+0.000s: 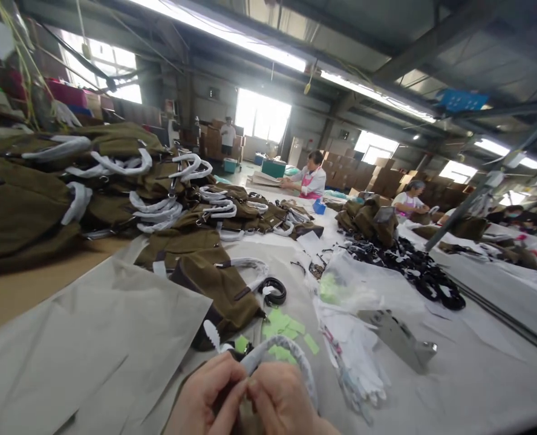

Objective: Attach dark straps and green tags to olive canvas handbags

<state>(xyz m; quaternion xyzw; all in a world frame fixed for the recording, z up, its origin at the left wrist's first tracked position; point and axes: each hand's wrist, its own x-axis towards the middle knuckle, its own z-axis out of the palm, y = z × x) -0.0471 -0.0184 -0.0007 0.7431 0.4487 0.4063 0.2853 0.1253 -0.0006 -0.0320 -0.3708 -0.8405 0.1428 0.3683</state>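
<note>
Both hands, left [211,393] and right [282,396], meet at six o'clock, fingertips pinched together, knuckles up. The wrapped handle [305,362] arches toward one o'clock.

Whatever lies between the fingertips of the left hand [209,393] and right hand [283,396] is hidden by the fingers themselves, and the bottom edge cuts off both wrists. Directly beneath the fingers, the brown fabric [247,419] is mostly covered; far beyond them, the standing person [227,136] is too small for any held item to show.
</note>
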